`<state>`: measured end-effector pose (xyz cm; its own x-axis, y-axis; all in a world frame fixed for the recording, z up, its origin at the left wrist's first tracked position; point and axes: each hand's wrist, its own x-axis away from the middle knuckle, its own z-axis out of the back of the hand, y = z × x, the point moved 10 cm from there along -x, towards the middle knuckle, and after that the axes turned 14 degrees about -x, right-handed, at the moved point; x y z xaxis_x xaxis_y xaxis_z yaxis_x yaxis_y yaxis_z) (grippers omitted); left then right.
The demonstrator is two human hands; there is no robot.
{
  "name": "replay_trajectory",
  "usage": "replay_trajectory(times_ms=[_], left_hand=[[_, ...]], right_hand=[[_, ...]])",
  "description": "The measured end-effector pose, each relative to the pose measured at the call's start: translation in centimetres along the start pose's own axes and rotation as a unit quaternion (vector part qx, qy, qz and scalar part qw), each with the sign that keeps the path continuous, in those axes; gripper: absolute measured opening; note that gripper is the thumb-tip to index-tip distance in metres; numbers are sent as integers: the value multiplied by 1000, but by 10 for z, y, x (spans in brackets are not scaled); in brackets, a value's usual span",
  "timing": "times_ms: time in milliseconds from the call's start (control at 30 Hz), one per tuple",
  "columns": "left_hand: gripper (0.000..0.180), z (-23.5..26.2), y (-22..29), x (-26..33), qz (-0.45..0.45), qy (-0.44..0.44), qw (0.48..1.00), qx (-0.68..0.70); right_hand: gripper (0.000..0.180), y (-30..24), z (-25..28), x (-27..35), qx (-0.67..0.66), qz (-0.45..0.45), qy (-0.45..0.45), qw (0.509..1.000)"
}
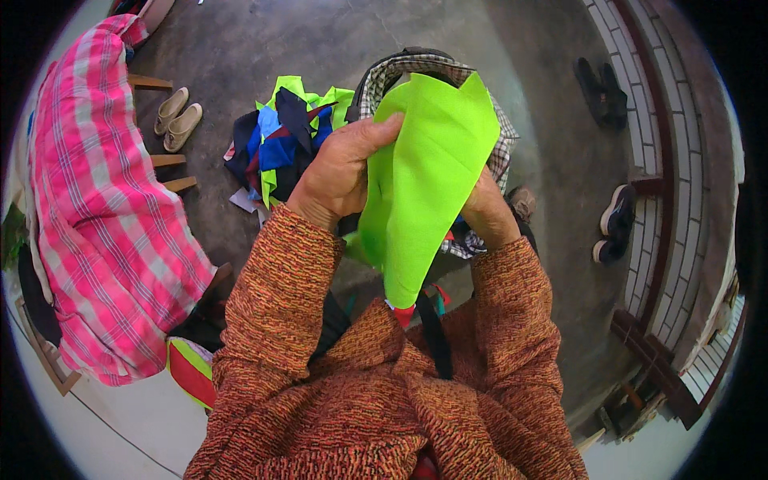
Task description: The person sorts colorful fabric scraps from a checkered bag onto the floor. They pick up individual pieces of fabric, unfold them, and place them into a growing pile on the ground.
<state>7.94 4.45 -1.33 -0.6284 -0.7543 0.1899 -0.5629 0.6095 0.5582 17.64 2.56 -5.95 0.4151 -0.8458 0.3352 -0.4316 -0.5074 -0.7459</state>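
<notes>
Pinching along the upper left edge of a lime-green cloth piece (428, 184), the fingers of the left hand (340, 172) are being kept closed on the fabric, thumb on the near side. The right hand (488, 210) is being held behind the right edge, lower down; its fingers are hidden by the cloth, so their closure cannot be told, though the edge is being supported there. The cloth is being held up between both hands in front of the chest, its long axis running from a pointed top down to a narrow tail near the lap, the left hand being nearer the top. Just beyond, a checked bag (400, 76) and a heap of coloured scraps (280, 140) are lying on the concrete floor (264, 48). Well apart, a pink plaid cloth (100, 216) is draped at the left, beige shoes (178, 118) beside it, dark sandals (602, 92) at the right.
</notes>
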Motion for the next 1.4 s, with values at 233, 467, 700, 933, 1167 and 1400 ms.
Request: replay_trajectory(times_ms=[233, 467, 700, 933, 1167, 1400], left_hand=[[34, 23, 18, -1, -3, 107, 989, -102], [32, 43, 41, 7, -38, 183, 944, -273], [48, 22, 31, 3, -6, 117, 950, -291], [63, 8, -16, -2, 118, 5, 935, -335], [49, 15, -41, -11, 114, -17, 904, -412], [23, 53, 58, 5, -127, 202, 908, -346]], right_hand=[[50, -7, 26, 12, -106, 39, 40, 993], [24, -43, 31, 21, -194, 148, 77, 967], [25, -39, 36, 18, -286, 153, 146, 934], [57, -43, 33, 22, -397, 127, 142, 898], [51, -46, 50, 21, -372, 151, 142, 905], [42, -21, 44, 14, -362, 37, 123, 923]])
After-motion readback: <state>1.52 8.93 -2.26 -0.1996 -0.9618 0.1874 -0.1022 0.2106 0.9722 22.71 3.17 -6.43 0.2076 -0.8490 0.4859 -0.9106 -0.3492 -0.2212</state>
